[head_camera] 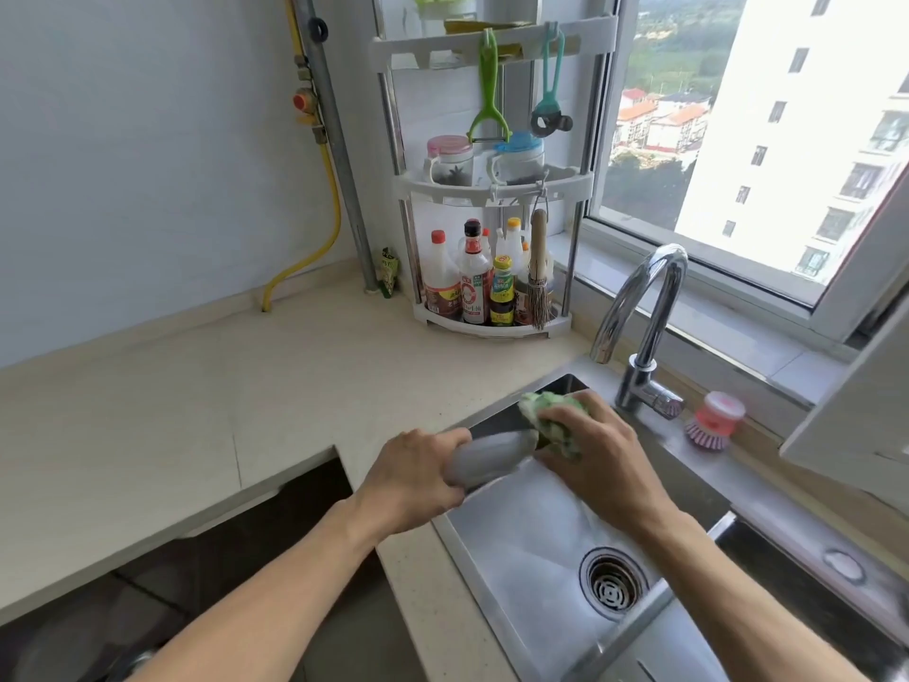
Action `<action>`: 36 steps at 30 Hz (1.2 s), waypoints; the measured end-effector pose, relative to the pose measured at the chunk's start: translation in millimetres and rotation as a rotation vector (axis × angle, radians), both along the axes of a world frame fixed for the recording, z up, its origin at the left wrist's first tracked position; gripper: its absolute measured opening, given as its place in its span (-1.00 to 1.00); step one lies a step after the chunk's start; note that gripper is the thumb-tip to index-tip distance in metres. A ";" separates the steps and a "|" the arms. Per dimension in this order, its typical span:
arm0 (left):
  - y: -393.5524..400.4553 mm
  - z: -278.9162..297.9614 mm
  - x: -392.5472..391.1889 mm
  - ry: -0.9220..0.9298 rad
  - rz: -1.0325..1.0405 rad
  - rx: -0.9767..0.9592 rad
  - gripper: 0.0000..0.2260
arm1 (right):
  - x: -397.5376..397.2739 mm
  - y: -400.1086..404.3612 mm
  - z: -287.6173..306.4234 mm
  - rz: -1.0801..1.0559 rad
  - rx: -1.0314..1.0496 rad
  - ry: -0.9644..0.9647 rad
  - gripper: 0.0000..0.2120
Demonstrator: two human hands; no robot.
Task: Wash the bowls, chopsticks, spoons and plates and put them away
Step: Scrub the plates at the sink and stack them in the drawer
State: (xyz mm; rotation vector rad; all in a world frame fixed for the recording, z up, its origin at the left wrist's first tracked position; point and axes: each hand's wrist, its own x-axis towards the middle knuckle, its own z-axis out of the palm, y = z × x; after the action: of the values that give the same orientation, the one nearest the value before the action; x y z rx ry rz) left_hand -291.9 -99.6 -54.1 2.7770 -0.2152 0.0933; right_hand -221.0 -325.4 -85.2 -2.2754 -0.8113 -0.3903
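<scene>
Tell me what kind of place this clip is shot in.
Most likely a home kitchen, high up in an apartment block. A steel sink with a curved faucet is set into the counter, a corner rack holds sauce bottles, and both hands are scrubbing a bowl.

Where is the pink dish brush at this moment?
In the head view the pink dish brush stands at the right, on the ledge behind the sink, just right of the faucet.

Bowl (484,457) blurred, its inside hidden; bottle labels (472,295) too small
</scene>
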 end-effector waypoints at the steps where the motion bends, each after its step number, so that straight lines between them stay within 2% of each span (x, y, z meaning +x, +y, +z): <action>1: 0.7 0.4 -0.2 0.096 0.099 -0.179 -0.76 | 3.0 -2.5 1.2 -0.100 0.080 0.035 -0.56; 3: 0.9 -0.2 1.8 0.166 0.203 -0.494 -0.72 | 0.0 5.6 5.4 -0.185 0.204 0.070 -0.57; 4: -1.3 0.0 1.3 0.179 0.221 -0.602 -0.71 | -6.3 15.9 7.2 -0.151 0.255 0.107 -0.53; 6: -8.6 0.1 2.3 0.178 0.220 -0.724 -0.77 | -27.6 46.0 10.5 0.010 0.336 0.258 -0.53; 8: -17.6 1.1 2.8 0.136 0.188 -0.801 -0.84 | -47.0 73.4 7.0 0.077 0.343 0.309 -0.62; 11: -21.0 7.1 1.9 0.123 0.164 -0.804 -0.75 | -33.6 76.9 0.6 -0.008 0.398 0.284 -0.71; 14: -17.7 10.2 -2.7 0.169 0.134 -0.718 -0.71 | -4.8 65.9 7.0 -0.060 0.531 0.479 -0.79; 15: -17.8 9.7 -3.8 0.172 0.138 -0.713 -0.71 | -5.6 68.3 7.8 -0.047 0.543 0.487 -0.80; 19: -15.1 10.9 -3.8 0.133 0.162 -0.754 -0.70 | -31.4 79.6 -3.1 0.042 0.435 0.266 -0.75; 20: -14.7 13.3 -4.8 0.138 0.146 -0.734 -0.71 | -26.4 73.5 -7.0 0.019 0.417 0.267 -0.75; 23: -15.4 19.3 -9.2 0.152 0.096 -0.671 -0.68 | -5.3 58.9 -7.7 -0.080 0.533 0.485 -0.79; 25: -17.0 17.3 -5.6 0.141 0.123 -0.655 -0.69 | -15.7 67.5 -1.2 -0.054 0.568 0.418 -0.79; 27: -20.0 14.0 -3.7 0.140 0.142 -0.660 -0.68 | -37.8 84.9 5.0 0.018 0.490 0.275 -0.77; 29: -19.4 10.8 -5.9 0.156 0.150 -0.682 -0.68 | -39.0 89.6 3.8 0.012 0.427 0.219 -0.75; 31: -15.7 13.9 -11.4 0.161 0.134 -0.718 -0.69 | -22.8 79.8 1.3 -0.103 0.494 0.320 -0.77; 34: -6.9 22.7 -17.6 0.126 0.112 -0.786 -0.61 | -7.5 62.8 -0.6 -0.222 0.706 0.649 -0.80; 36: -4.5 24.7 -18.8 0.130 0.119 -0.815 -0.57 | -6.1 57.7 -4.1 -0.250 0.727 0.729 -0.78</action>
State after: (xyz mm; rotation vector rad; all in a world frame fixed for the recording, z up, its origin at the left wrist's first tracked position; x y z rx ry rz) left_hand -310.7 -104.0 -29.4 1.9710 0.0269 0.0200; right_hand -227.1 -267.7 -89.2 -1.6247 0.0124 0.0576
